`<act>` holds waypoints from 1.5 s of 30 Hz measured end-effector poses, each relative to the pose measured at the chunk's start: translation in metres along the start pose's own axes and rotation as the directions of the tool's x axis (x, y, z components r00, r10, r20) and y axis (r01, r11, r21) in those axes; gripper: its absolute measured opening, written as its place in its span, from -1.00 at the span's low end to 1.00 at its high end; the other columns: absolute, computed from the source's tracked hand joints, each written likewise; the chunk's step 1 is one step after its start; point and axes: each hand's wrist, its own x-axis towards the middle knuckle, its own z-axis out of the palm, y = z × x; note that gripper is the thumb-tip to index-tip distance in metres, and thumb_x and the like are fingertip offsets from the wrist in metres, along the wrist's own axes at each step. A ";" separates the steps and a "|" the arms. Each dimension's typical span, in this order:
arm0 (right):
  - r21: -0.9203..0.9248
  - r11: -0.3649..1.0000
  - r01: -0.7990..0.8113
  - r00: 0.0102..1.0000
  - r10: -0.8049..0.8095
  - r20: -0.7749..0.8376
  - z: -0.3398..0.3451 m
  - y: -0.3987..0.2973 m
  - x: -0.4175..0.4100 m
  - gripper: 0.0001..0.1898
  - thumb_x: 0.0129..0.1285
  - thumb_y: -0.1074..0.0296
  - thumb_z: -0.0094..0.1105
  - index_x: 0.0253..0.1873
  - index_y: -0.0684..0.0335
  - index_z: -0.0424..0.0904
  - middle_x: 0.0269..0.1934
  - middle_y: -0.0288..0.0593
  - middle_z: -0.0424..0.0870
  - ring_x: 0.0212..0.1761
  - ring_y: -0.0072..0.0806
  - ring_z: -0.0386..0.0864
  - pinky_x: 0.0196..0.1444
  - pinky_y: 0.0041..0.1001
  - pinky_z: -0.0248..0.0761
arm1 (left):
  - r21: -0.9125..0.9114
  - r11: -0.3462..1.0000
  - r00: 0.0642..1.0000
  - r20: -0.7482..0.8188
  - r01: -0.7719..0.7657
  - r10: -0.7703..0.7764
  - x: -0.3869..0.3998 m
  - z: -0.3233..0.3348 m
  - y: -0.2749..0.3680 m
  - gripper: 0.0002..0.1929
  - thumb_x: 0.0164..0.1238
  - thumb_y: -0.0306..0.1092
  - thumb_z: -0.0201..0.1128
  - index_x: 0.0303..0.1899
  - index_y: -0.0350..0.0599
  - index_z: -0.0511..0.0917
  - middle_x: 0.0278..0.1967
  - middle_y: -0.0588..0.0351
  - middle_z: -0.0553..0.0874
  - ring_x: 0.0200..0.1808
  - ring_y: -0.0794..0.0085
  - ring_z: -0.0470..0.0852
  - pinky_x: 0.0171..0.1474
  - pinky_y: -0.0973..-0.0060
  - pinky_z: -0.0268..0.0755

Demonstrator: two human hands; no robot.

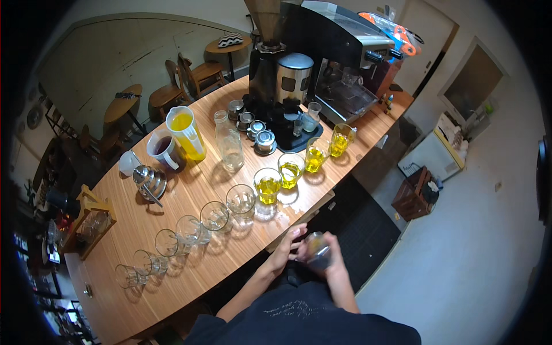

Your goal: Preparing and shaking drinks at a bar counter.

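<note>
In my right hand (336,254) is a small clear or shiny cup-like vessel (318,252), blurred and tilted, held in front of my body past the table's edge. My left hand (284,250) is beside it with fingers spread; whether its fingertips touch the vessel is unclear. Nearest on the tabletop are drinking glasses with yellow liquid, among them one glass (268,186) and another glass (291,170). The row continues leftward with several glasses that look empty, such as a clear glass (240,202) and one at the far end (129,276).
Behind the row stand a yellow-filled pitcher (186,133), a dark-filled pitcher (166,151), a glass bottle (229,142), a metal dripper stand (149,183) and Vietnamese coffee filters (265,141). A coffee grinder (269,82) and espresso machine (345,56) occupy the back. Wet spots mark the wooden table (189,189).
</note>
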 end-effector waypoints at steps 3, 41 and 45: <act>-0.607 0.748 0.268 0.806 -0.519 -0.284 0.027 0.030 0.005 -0.51 0.35 0.29 0.35 0.31 0.12 0.41 -0.03 -0.03 0.67 0.03 -0.17 0.71 0.10 -0.06 0.69 | -0.064 0.997 0.988 -0.150 0.032 -0.041 0.010 -0.012 -0.034 -0.13 0.53 0.41 -0.21 0.57 -0.12 0.21 0.51 -0.12 0.34 0.52 0.06 0.29 0.52 0.11 0.14; -0.130 0.969 0.211 0.910 -0.146 0.389 0.144 -0.126 0.031 -0.38 0.38 0.06 0.28 0.41 0.26 0.36 -0.06 -0.02 0.69 0.00 -0.10 0.70 0.14 -0.11 0.65 | -0.183 0.972 0.983 -0.137 -0.146 0.122 0.041 0.067 -0.018 -0.13 0.52 0.49 -0.34 0.43 -0.10 0.42 0.33 -0.01 0.57 0.28 0.26 0.55 0.31 0.15 0.33; 0.079 0.839 0.538 0.587 -0.440 0.679 0.340 -0.175 0.041 -0.31 0.29 0.06 0.29 0.41 0.33 0.34 0.22 0.04 0.43 0.21 -0.11 0.57 0.10 -0.08 0.65 | -0.147 0.890 0.902 -0.098 -0.431 0.421 0.039 0.095 0.045 -0.14 0.58 0.43 -0.42 0.41 -0.16 0.42 0.34 0.00 0.57 0.36 0.26 0.49 0.42 0.20 0.21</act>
